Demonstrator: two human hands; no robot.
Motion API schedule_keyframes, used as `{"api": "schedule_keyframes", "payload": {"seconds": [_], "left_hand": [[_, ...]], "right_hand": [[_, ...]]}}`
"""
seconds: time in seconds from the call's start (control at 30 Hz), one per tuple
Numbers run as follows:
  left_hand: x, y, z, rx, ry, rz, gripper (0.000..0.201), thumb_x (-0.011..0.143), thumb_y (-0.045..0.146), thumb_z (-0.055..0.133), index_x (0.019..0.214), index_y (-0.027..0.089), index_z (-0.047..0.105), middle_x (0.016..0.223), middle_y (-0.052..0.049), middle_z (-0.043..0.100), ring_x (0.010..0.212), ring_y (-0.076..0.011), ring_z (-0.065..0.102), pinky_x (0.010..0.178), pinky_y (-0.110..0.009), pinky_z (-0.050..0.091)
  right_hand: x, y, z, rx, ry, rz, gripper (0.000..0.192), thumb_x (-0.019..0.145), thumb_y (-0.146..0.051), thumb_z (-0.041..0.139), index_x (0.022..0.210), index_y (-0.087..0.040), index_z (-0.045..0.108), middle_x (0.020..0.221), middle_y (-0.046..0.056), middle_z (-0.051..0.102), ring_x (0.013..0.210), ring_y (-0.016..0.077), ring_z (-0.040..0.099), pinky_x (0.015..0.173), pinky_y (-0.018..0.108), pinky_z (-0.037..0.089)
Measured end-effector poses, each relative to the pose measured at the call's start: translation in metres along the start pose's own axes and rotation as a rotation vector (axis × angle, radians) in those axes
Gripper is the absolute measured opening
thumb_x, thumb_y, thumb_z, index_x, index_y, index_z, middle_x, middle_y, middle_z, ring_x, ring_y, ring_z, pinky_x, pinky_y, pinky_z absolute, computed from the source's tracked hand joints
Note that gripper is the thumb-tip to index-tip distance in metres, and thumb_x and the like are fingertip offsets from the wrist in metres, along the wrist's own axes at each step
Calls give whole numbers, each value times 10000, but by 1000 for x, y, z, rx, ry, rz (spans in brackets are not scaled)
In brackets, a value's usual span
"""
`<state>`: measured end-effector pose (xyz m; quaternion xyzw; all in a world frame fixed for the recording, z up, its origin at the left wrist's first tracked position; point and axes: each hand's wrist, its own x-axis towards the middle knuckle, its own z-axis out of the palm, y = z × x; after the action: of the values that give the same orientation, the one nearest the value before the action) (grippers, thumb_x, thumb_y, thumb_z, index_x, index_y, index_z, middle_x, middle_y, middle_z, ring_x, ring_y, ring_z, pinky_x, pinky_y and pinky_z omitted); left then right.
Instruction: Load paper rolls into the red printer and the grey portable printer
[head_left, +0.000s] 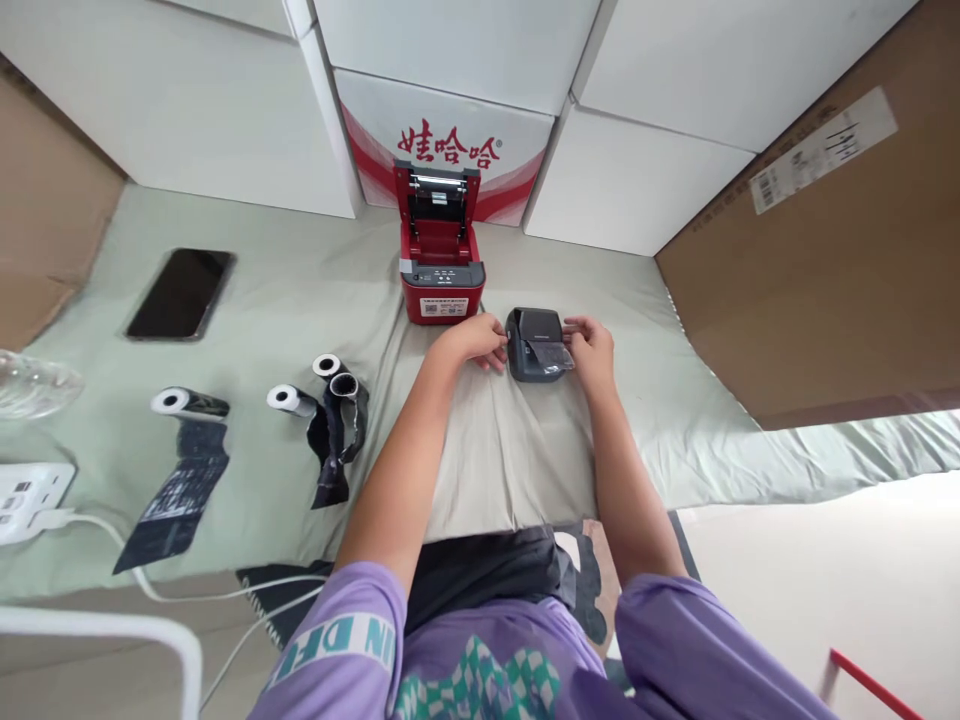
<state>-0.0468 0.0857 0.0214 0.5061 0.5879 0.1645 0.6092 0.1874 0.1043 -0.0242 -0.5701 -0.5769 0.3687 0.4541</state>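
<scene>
Nearest, a wrinkled pale green cloth [480, 490] covers the work surface. To the left lies a dark roll with a white end face [172, 402], its loose strip trailing toward the near edge, presumably set aside to free the middle. At centre, a small dark-grey, round-cornered boxy device [525, 363] rests flat on the cloth between two bare hands. The left hand [480, 340], fingers loosely bent and parted, meets its left side; the right hand [591, 350], similarly relaxed, is at its right edge, beside a clear plastic film [550, 354]. Neither closes round it; whether the right fingertips press cannot be told. Such flanking probably steadies the device. Its long axis appears to run near to far; the film points rightward. Beyond stands a red-and-grey plastic machine [435, 285], labelled front toward the person, lid upright, likely for access inside.
</scene>
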Motion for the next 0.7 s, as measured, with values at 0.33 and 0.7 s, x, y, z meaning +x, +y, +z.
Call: {"api": "schedule_keyframes", "payload": {"seconds": [0.33,0.7], "left_hand": [[8,-9,-5,-144,-33,62,177,1022,232,525,904,124,602,914,-151,778,844,-244,783,693,-305,603],[16,-4,36,-471,-90,217,531,993,644,495,1133,150,631,1006,-139,762,794,-220,758,730,-328,627]], "right_hand": [[-74,-10,37,-148,2,-208,1364,621,-450,892,1662,-189,49,1574,205,440,1472,339,435,1225,543,347],[-67,-16,30,-132,232,-126,1348,588,-521,842,1640,-79,125,1358,195,627,1310,335,593,1162,487,444]]}}
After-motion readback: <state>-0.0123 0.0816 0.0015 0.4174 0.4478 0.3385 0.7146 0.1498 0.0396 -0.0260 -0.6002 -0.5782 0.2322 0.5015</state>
